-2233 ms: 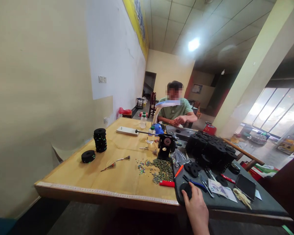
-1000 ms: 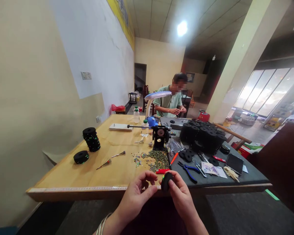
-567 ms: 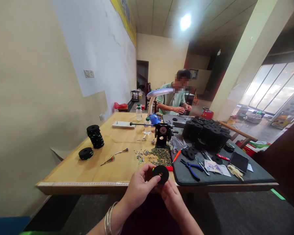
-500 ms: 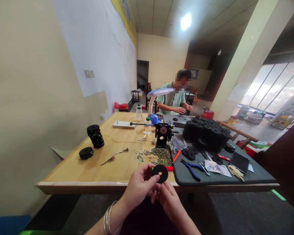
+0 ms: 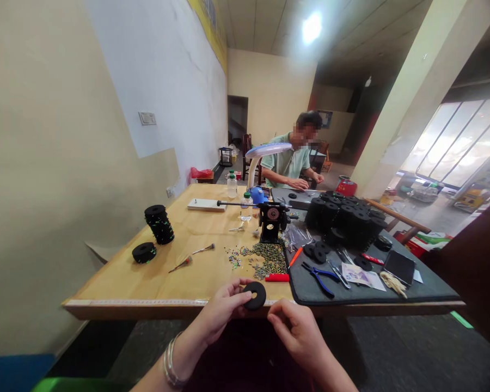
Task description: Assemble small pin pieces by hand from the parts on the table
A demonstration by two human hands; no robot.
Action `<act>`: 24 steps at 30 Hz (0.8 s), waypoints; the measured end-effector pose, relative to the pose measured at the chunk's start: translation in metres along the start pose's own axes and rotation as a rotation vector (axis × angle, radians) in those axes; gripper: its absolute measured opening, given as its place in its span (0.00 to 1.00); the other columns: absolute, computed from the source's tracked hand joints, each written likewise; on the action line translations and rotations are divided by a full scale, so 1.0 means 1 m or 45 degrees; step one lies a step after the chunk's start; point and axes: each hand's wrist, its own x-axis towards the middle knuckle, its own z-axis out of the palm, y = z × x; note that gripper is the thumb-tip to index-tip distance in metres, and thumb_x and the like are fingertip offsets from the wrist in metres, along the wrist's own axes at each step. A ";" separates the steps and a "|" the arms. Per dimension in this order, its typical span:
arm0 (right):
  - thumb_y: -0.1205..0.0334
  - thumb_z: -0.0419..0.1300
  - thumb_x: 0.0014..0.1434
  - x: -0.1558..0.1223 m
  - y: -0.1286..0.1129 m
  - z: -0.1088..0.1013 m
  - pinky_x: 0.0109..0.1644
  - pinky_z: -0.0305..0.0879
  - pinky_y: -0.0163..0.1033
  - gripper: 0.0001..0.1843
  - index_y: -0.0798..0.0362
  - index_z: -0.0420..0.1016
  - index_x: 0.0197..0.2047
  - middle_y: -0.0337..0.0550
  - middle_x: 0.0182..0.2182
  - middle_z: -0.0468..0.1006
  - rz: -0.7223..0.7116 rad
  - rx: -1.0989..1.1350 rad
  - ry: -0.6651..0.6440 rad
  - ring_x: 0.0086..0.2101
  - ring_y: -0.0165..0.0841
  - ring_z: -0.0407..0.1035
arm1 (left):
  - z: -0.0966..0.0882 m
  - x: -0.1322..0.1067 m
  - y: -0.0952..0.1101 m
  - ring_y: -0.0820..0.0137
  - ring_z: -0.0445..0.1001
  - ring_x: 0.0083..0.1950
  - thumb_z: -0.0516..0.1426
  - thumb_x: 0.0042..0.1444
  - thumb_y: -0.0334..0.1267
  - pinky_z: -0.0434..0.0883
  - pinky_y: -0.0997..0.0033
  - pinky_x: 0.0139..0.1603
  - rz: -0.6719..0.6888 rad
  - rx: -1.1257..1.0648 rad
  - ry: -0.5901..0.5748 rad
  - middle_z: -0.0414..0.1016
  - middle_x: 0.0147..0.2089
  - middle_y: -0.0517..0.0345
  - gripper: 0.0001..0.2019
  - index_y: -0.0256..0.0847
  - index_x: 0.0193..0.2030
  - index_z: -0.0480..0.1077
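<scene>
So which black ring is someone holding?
The black ring at the table's near edge, pinched in the left hand; the others sit on the table, stacked or flat.

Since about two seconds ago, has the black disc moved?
Yes. The disc lay on the dark mat, right of the red lighter; now the left hand holds it left of the lighter, off the mat, at the table's near edge.

**Long workroom, cream walls**

A wooden table [image 5: 147, 283] runs from near to far along the left wall [image 5: 65, 136], cream with a white panel [image 5: 179, 81]. A ceiling light [image 5: 312, 26] glows far overhead. A pillar [image 5: 408, 103] stands right, beside bright windows [image 5: 453, 141]. A dark doorway [image 5: 237, 117] opens in the far wall.
</scene>
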 end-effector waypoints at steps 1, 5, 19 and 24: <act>0.60 0.55 0.63 0.001 -0.001 -0.004 0.30 0.56 0.34 0.12 0.52 0.74 0.30 0.38 0.22 0.72 -0.032 -0.035 0.004 0.24 0.30 0.63 | -0.002 -0.001 -0.002 0.74 0.72 0.31 0.66 0.46 0.38 0.62 0.78 0.27 -0.086 -0.054 -0.031 0.77 0.35 0.57 0.16 0.37 0.43 0.73; 0.58 0.55 0.63 0.006 0.002 -0.012 0.31 0.58 0.33 0.12 0.52 0.75 0.31 0.39 0.24 0.74 -0.060 0.005 0.039 0.25 0.30 0.65 | -0.006 -0.005 -0.011 0.77 0.70 0.27 0.65 0.48 0.31 0.62 0.80 0.26 -0.335 -0.281 -0.223 0.76 0.32 0.58 0.10 0.36 0.39 0.76; 0.43 0.63 0.55 -0.010 0.029 0.026 0.26 0.52 0.31 0.21 0.55 0.79 0.37 0.39 0.23 0.72 0.341 0.991 -0.132 0.22 0.27 0.58 | 0.010 -0.023 -0.028 0.80 0.67 0.25 0.63 0.52 0.30 0.63 0.84 0.26 -0.684 -0.786 -0.592 0.70 0.30 0.55 0.09 0.28 0.40 0.73; 0.42 0.63 0.55 -0.008 0.031 0.025 0.20 0.41 0.28 0.23 0.57 0.76 0.35 0.30 0.16 0.60 0.415 1.141 -0.113 0.17 0.21 0.46 | 0.000 -0.026 -0.029 0.65 0.74 0.43 0.65 0.52 0.42 0.69 0.74 0.35 -0.102 -0.240 -0.520 0.76 0.47 0.48 0.21 0.41 0.52 0.72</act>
